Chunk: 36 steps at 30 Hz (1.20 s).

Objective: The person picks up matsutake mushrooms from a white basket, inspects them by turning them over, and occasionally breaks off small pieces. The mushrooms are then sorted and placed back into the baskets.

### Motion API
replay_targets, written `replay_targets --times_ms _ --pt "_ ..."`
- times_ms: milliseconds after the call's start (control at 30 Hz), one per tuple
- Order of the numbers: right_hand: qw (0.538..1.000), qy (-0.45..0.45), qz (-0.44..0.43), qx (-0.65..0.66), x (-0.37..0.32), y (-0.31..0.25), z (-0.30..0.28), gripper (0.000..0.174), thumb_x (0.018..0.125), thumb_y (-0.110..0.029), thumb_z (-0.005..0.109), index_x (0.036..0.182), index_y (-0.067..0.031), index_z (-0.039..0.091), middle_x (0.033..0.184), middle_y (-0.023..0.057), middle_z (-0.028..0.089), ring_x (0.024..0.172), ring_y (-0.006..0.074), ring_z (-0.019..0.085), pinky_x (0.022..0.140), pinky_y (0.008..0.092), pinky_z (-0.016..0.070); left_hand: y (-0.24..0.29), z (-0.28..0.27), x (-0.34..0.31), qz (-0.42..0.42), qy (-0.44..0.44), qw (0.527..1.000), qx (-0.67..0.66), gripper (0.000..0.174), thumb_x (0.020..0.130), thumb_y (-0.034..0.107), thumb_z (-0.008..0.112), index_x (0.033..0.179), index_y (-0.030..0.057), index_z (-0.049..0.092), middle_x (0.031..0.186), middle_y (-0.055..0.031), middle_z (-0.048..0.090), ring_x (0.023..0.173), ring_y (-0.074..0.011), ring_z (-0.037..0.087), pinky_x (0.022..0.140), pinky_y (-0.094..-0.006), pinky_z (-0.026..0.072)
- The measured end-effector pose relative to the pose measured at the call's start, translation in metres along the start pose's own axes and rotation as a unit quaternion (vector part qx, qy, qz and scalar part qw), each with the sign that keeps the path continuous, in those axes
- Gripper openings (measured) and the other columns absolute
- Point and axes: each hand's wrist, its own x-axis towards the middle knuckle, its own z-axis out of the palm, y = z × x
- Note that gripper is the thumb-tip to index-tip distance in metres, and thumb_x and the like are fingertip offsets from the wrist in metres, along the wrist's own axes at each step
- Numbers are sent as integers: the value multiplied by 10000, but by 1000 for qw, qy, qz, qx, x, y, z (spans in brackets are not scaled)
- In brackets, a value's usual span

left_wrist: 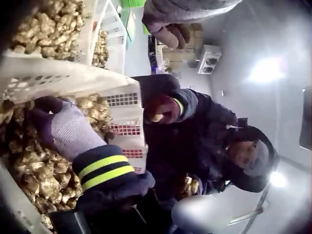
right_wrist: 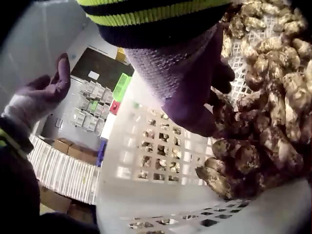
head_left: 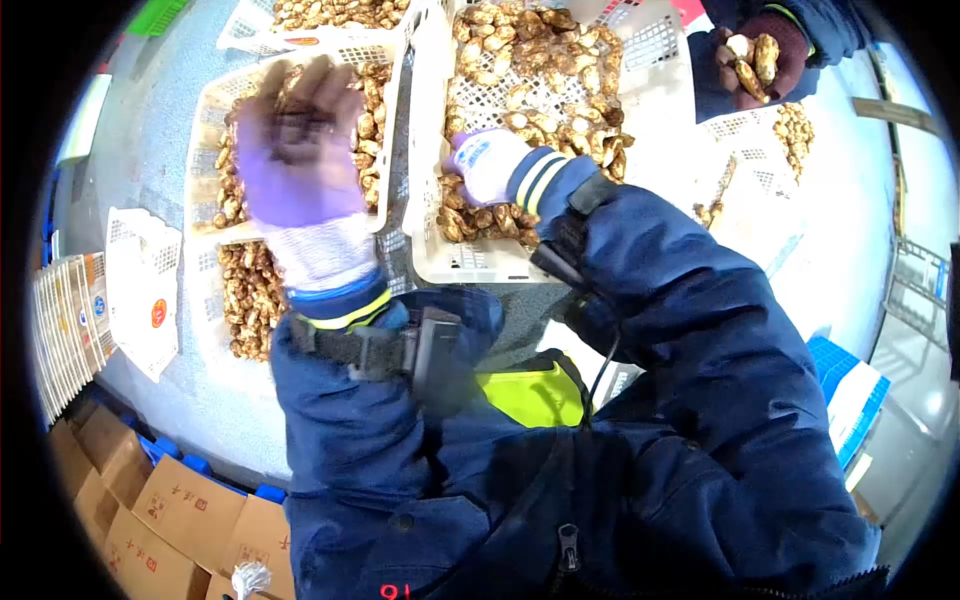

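My left hand [head_left: 305,165], in a purple-palmed glove, is blurred above the left crate [head_left: 203,130], its fingers extended and nothing in them. In the right wrist view the same hand [right_wrist: 46,90] has loosely bent fingers, well away from the mushrooms. Down inside the middle crate [head_left: 430,240], my right hand [head_left: 490,165] reaches among brown, dirt-covered mushrooms [head_left: 480,222]. Its fingers [right_wrist: 222,80] point down at the mushrooms [right_wrist: 246,158] beside the crate's perforated wall [right_wrist: 146,165]; I cannot tell whether they grip one.
Opposite, another person's gloved hand [head_left: 785,55] holds several mushrooms. A further crate [head_left: 240,40] stands at the back left, and more mushrooms [head_left: 795,135] lie at the right. White crates [head_left: 75,310] are stacked at the left above cardboard boxes [head_left: 190,510].
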Motion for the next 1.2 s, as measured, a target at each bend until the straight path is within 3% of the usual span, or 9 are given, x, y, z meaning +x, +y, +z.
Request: replay_targets --times_ms 133,500,700,833,900,967,1033,1167,1200 --pt "998 17 -4 -56 10 -2 15 412 764 -405 638 1064 -122 644 1145 127 546 1073 314 509 884 440 435 -43 -31 6 -156 2 988 21 441 982 328 390 1236 -24 467 1172 -259 573 1113 -361 561 970 -442 458" --pt "998 28 42 -21 -11 13 36 416 792 -382 579 1113 -120 620 1195 159 547 1133 336 495 933 443 431 -26 -34 7 -191 -110 971 -95 510 955 367 442 1289 -18 428 1132 -232 583 1029 -313 597 893 -380 495" --pt "997 -6 78 13 0 9 38 457 789 -386 577 1182 -154 601 1174 180 549 1151 341 494 949 453 426 -17 -9 -8 -210 -128 967 65 476 910 344 527 1224 -14 516 1039 -150 641 930 -226 627 843 -316 481" --pt "918 74 179 345 29 26 70 427 774 -389 598 1131 -155 619 1141 193 560 1087 359 535 906 459 447 -17 10 -29 -320 -363 774 408 350 897 349 501 982 52 665 874 -94 680 749 -178 644 646 -297 485" --pt "989 -64 101 81 18 9 25 398 744 -374 627 1052 -125 661 1116 199 566 1054 349 557 891 456 452 -53 -3 -57 -21 -631 648 426 361 857 364 521 898 44 682 809 -148 671 714 -258 653 617 -377 494" --pt "985 -87 103 104 18 14 26 386 718 -356 642 1017 -116 681 1123 205 556 1051 355 555 887 439 455 -27 23 -78 -228 -668 500 502 364 853 380 544 929 51 681 761 -160 653 711 -327 636 647 -395 498" --pt "970 23 66 235 2 28 19 359 745 -346 648 968 -66 665 890 186 612 823 357 602 757 419 495 -41 19 -97 -263 -683 453 509 396 837 421 545 860 53 689 766 -178 657 739 -343 646 683 -425 500" --pt "916 68 242 311 -20 34 -39 282 815 -224 626 1065 -97 652 917 131 649 745 248 655 646 320 550 -66 5 -124 -229 -723 421 498 428 834 402 517 880 12 689 828 -211 660 823 -360 644 749 -441 496" --pt "951 117 117 263 -22 27 -47 312 833 -285 609 1061 -76 653 915 158 650 780 274 649 688 344 536 -67 9 -129 -227 -746 398 484 431 836 397 504 860 10 692 824 -208 661 835 -364 639 765 -444 492"
